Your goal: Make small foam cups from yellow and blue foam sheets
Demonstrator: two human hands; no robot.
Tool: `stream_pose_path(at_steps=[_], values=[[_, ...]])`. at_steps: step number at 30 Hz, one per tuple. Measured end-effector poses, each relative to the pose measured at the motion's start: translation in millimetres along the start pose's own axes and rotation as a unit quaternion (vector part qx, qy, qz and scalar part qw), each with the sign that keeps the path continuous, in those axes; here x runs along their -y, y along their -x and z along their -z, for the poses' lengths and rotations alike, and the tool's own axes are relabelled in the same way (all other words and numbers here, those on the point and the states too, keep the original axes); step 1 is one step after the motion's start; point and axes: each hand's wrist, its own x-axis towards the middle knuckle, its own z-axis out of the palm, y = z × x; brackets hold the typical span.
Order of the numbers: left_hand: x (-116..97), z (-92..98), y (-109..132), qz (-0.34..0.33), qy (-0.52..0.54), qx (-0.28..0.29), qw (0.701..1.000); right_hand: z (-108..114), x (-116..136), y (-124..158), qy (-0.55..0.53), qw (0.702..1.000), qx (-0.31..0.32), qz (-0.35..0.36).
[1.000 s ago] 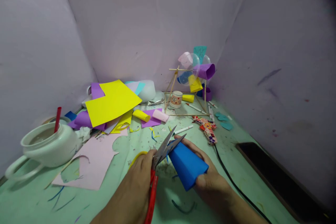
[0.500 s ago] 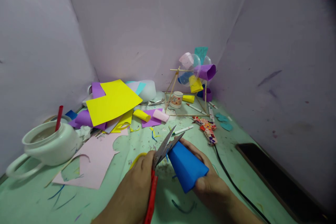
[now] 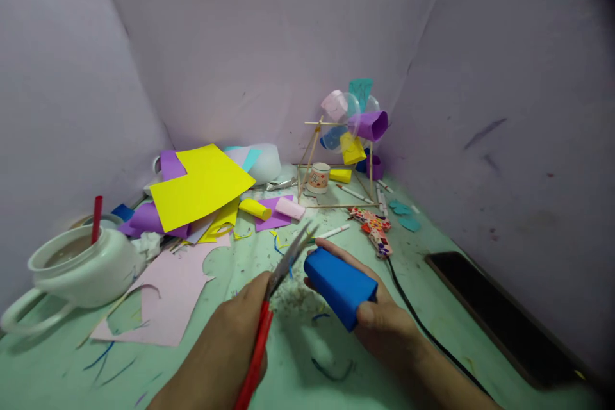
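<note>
My left hand [image 3: 235, 327] is wrapped round a pair of red-handled scissors [image 3: 262, 333], whose blades point up and away and lie almost together. A thin blue paper sliver hangs by the blades. In my right hand [image 3: 384, 320] is a blue paper cup [image 3: 341, 285], tilted with its near end toward my thumb; some fingers are hidden behind it. Blades and cup are apart, with a small gap between them. Below lie thin blue paper offcuts [image 3: 331, 371] on the green tabletop [image 3: 283, 391].
A stick frame [image 3: 336, 206] bears a wheel with coloured paper cups at the back. On the left are a white pot [image 3: 86, 275], pink paper [image 3: 168, 307] and yellow paper [image 3: 202, 189]. A patterned glue gun [image 3: 375, 230] with its cord and a dark phone [image 3: 494, 314] lie right.
The scissors have come away from the blue paper cup and their blades have closed. My right hand has turned the cup a little. The view has shifted slightly.
</note>
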Motion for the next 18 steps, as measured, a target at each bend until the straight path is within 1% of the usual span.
stream_pose_path(at_steps=[3,6,9,11,14,18], values=[[6,8.4,-3,0.002,-0.011,-0.002,1.000,2,1,-2,-0.020,0.999,-0.025,0.014],[11,9.3,-3,0.022,-0.023,-0.014,0.999,5,0,-5,-0.020,0.999,-0.018,0.020],[10,5.6,-2,0.003,-0.014,-0.014,1.000,5,1,-5,-0.003,1.000,-0.009,0.020],[7,2.9,0,-0.006,-0.004,-0.006,1.000,7,2,-4,0.032,0.999,-0.016,0.024],[1,-2.2,1,0.006,0.000,0.003,1.000,9,3,-4,0.086,0.996,-0.018,0.028],[-2,-11.8,0,0.019,-0.013,0.020,1.000,10,2,-5,0.086,0.996,0.001,0.039]])
